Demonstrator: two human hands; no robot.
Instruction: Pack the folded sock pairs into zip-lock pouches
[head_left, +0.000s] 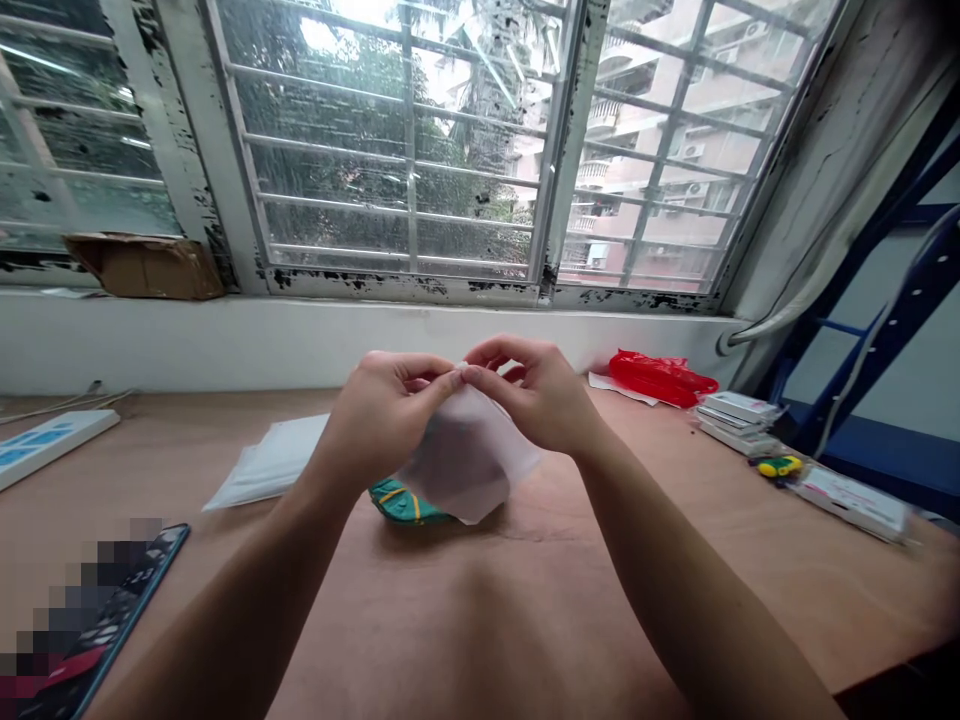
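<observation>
A thin, whitish translucent bag or sheet (472, 455) hangs above the middle of the table, pinched at its top edge. My left hand (397, 400) grips that edge between thumb and forefinger. Right beside it, my right hand (529, 390) pinches the same edge, and the two thumb tips nearly meet. Behind and below the hanging sheet lies a green item with yellow lines (409, 503), partly covered from view. Left of it, a stack of flat white packets (270, 460) rests on the table, partly behind my left forearm.
A power strip (52, 445) and a phone (127, 620) lie at the left. On the right are a red plastic bag (660, 378), stacked white boxes (739, 420), a yellow-and-dark item (778, 467) and a long white box (855, 500). A cardboard box (150, 268) stands on the windowsill.
</observation>
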